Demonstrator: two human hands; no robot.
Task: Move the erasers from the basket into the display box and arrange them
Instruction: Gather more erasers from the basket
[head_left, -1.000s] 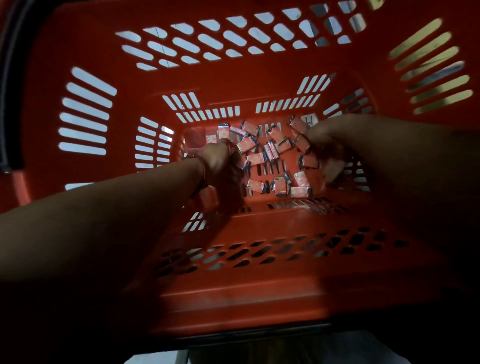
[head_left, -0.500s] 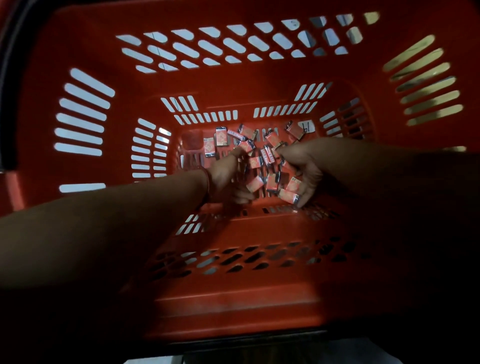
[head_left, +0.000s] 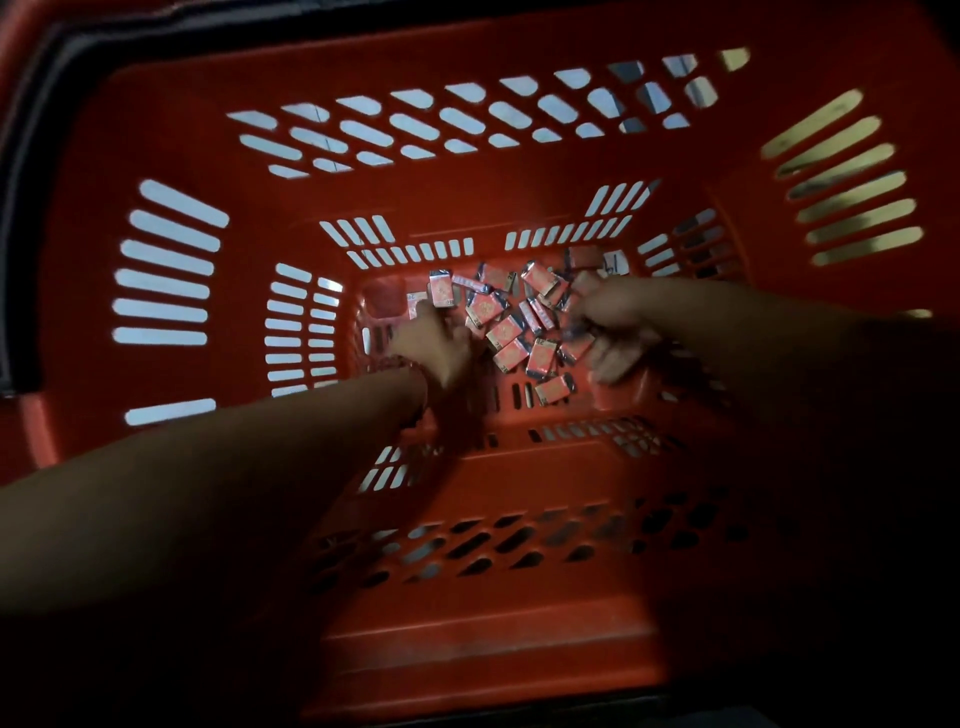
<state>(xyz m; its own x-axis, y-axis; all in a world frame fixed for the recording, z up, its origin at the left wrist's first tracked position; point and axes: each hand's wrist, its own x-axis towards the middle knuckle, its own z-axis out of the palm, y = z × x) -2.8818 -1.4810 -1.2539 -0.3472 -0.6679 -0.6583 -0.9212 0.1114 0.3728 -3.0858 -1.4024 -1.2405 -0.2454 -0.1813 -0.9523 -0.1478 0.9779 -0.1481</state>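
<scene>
Several small red-and-silver wrapped erasers (head_left: 501, 332) lie in a loose heap on the floor of a deep red plastic basket (head_left: 467, 208). My left hand (head_left: 436, 345) reaches down to the heap's left edge, fingers curled round erasers, blurred. My right hand (head_left: 615, 332) lies over the heap's right side, its fingers loosely spread and touching erasers beneath it. One eraser (head_left: 553, 389) lies apart, nearest to me. The display box is out of view.
The basket's slotted walls rise steeply on all sides, and its near wall (head_left: 493, 545) runs under both forearms. A black handle (head_left: 15, 208) curves along the left rim. The light is dim.
Both hands have shifted among the erasers. The right hand moved back toward the far right of the heap, and the left hand moved left. The erasers have been stirred about.
</scene>
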